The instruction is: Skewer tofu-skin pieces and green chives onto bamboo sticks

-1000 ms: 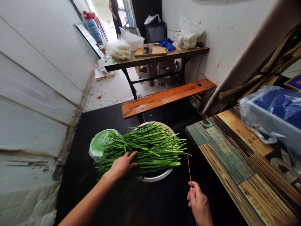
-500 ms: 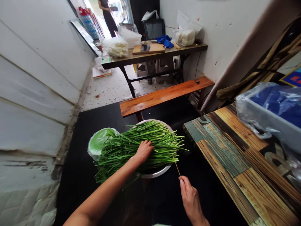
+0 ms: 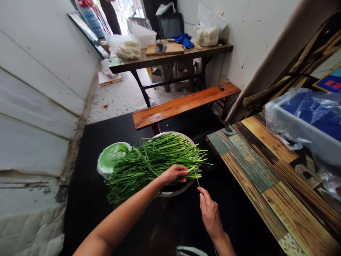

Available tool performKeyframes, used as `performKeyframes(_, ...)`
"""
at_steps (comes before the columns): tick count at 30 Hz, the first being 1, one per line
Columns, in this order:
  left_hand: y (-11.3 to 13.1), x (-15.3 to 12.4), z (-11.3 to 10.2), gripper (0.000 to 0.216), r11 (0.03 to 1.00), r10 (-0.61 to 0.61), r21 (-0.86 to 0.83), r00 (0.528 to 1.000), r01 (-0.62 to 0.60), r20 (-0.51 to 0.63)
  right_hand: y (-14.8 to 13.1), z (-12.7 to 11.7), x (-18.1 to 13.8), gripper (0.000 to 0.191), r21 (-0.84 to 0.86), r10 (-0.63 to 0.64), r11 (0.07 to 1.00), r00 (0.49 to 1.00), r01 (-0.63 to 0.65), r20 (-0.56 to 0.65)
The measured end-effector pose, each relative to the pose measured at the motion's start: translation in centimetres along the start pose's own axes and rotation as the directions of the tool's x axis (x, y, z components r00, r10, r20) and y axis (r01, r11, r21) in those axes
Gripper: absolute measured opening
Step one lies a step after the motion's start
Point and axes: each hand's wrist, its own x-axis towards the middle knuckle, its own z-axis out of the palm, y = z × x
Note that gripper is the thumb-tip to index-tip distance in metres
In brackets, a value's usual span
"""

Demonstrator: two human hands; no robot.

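Note:
A heap of long garlic chives (image 3: pixel 149 156) lies across a round metal basin (image 3: pixel 174 194), pale stem ends to the right and leafy tips over the left rim. My left hand (image 3: pixel 173 174) is closed on a few chives near their pale ends. Between the thumb and fingers of my right hand (image 3: pixel 210 211) is a thin wooden skewer (image 3: pixel 198 182), pointing up toward those stems. Its tip meets the stem ends; whether it pierces them, I cannot tell. Against the leafy side stands a green tub with plastic over it (image 3: pixel 110 158).
The basin rests on a black tabletop (image 3: pixel 87 192). At right, a wood-patterned table (image 3: pixel 250 177) carries a bundle of skewers (image 3: pixel 301 185) and a plastic-lined bin (image 3: pixel 309 131). Beyond are a bench (image 3: pixel 183 105) and a table (image 3: pixel 160 60) with bags and a board. A person (image 3: pixel 110 16) stands behind.
My left hand has slid right along the chives, from mid-bunch to the stem ends. My right hand has moved slightly up and left with the skewer. The view has shifted a little.

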Motion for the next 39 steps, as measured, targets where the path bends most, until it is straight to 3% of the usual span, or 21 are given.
performKeyframes(2, -0.3, 0.3, 0.2, 0.039, 0.982, -0.035, -0.183, 0.999, 0.039, 0.020, -0.2, 0.3, -0.2, 0.038, 0.018, -0.039, 0.999, 0.999, 0.038, 0.031)
performKeyframes(4, -0.2, 0.3, 0.3, 0.039, 0.968, -0.036, -0.246, 0.999, 0.042, 0.029, -0.3, 0.7, -0.3, 0.038, 0.008, -0.039, 0.999, 0.998, 0.038, 0.052)
performKeyframes(14, -0.7, 0.4, 0.0, 0.037, 0.960, -0.018, -0.278, 0.999, 0.026, 0.034, 0.0, 1.0, -0.2, 0.040, -0.066, -0.023, 0.997, 0.994, 0.031, 0.108)
performKeyframes(25, -0.7, -0.2, 0.2, 0.042, 0.994, 0.000, -0.105, 1.000, 0.000, 0.001, -1.3, 0.9, -0.3, 0.037, -0.003, 0.074, 0.997, 0.991, -0.074, 0.113)
performKeyframes(28, -0.9, -0.7, 0.9, 0.041, 0.997, -0.051, -0.044, 0.991, 0.057, 0.121, -1.5, 1.7, 0.2, 0.036, 0.058, 0.089, 0.994, 0.992, -0.094, 0.089)
performKeyframes(31, -1.1, -1.2, 1.7, 0.039, 0.986, -0.069, 0.163, 0.971, 0.032, 0.229, -0.8, 2.9, 0.5, 0.036, 0.149, 0.134, 0.979, 0.990, -0.139, 0.042)
performKeyframes(34, -1.2, -0.9, 2.2, 0.029, 0.872, 0.155, 0.467, 0.988, -0.146, 0.019, 0.7, 4.2, 0.0, 0.037, 0.256, 0.234, 0.939, 0.972, -0.230, 0.015)
performKeyframes(36, -1.5, 0.0, 2.5, 0.022, 0.698, 0.358, 0.682, 0.931, -0.218, -0.068, 1.7, 4.7, -0.5, 0.038, 0.318, 0.310, 0.898, 0.950, -0.302, 0.027)
performKeyframes(39, -2.2, 1.6, 3.2, 0.016, 0.365, 0.471, 0.902, 0.882, -0.230, 0.034, 2.8, 5.1, -1.2, 0.039, 0.368, 0.387, 0.855, 0.922, -0.366, 0.019)
